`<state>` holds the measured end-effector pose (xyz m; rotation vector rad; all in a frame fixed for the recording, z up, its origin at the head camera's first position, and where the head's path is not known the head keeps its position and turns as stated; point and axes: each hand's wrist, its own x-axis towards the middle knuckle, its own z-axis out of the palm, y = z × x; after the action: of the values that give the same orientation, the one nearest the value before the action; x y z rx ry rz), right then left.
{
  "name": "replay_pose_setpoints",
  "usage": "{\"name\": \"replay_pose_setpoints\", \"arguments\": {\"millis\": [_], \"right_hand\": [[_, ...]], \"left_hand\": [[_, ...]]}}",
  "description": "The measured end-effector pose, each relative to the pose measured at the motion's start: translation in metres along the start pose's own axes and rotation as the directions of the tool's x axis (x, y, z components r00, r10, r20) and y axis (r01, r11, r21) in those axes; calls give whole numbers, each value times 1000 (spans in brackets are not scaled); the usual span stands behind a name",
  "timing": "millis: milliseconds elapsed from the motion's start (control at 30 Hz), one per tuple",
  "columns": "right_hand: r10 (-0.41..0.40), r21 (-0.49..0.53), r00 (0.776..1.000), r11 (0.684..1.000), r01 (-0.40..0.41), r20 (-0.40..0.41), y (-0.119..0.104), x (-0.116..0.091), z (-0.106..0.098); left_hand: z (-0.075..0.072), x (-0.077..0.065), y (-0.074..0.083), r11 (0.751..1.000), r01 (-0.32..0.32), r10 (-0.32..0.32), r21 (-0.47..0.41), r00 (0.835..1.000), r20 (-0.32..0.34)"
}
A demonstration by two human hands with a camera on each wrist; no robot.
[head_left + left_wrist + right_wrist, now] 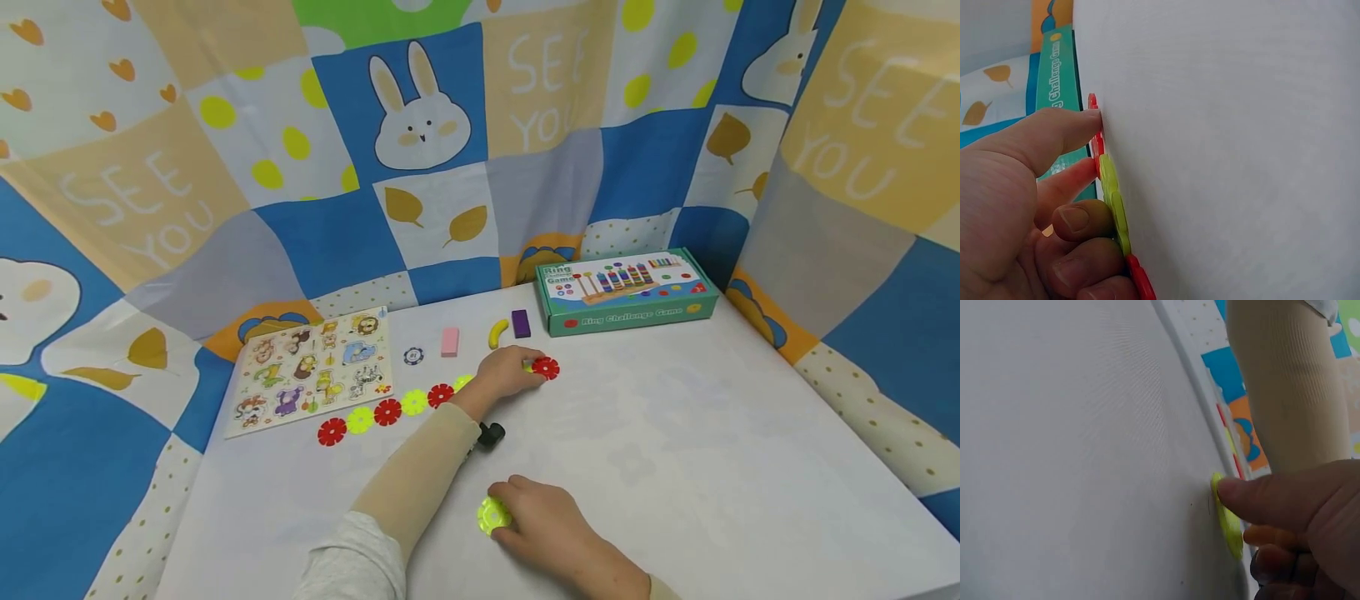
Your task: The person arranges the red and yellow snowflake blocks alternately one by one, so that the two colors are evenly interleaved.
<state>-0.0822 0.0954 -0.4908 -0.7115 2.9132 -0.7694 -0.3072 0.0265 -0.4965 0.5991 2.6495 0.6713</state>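
On the white table, a row of notched plastic discs alternates red and yellow-green, beginning with a red disc (332,432) at the left. My left hand (510,372) is at the row's right end, thumb and index finger pinching the edges of a red disc (546,367). Beside that disc, in the left wrist view, stands a yellow-green disc (1114,200) close to the curled fingers. Part of the row is hidden under the left hand and forearm. Nearer the front, my right hand (543,521) holds another yellow-green disc (493,516) between thumb and fingers.
An animal puzzle board (315,371) lies back left. Rightward from it come a poker chip (413,357), a pink block (450,342), a small yellow banana (498,333) and a purple block (521,323). A green game box (630,293) sits against the patterned curtain (427,225).
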Motion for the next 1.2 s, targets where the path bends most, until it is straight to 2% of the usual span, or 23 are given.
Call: {"name": "replay_pose_setpoints", "arguments": {"millis": [67,200,400,700,967,1133,1200], "right_hand": [[22,-11,1000,1000,-22,-8,-1,3,1],[92,29,996,995,-92,-6,-2,7,2],[176,106,983,978,-180,49,1,13,0],[122,126,988,983,-134,95,3,19,-2],[140,195,972,965,-177,189,1,24,-7],[36,213,984,974,-73,174,-2,19,-14],[6,265,980,962,-60,201,-2,17,-19]], "left_hand": [[0,0,0,1000,0,0,4,1000,0],[0,0,0,1000,2,-2,2,1000,-3],[1,1,0,1000,-6,6,5,1000,-9],[0,-1,1,1000,-4,4,12,1000,-6],[-1,-2,2,1000,-10,10,6,1000,-9],[0,-2,2,1000,-8,8,7,1000,-9],[0,-1,1,1000,-8,9,10,1000,-11]]}}
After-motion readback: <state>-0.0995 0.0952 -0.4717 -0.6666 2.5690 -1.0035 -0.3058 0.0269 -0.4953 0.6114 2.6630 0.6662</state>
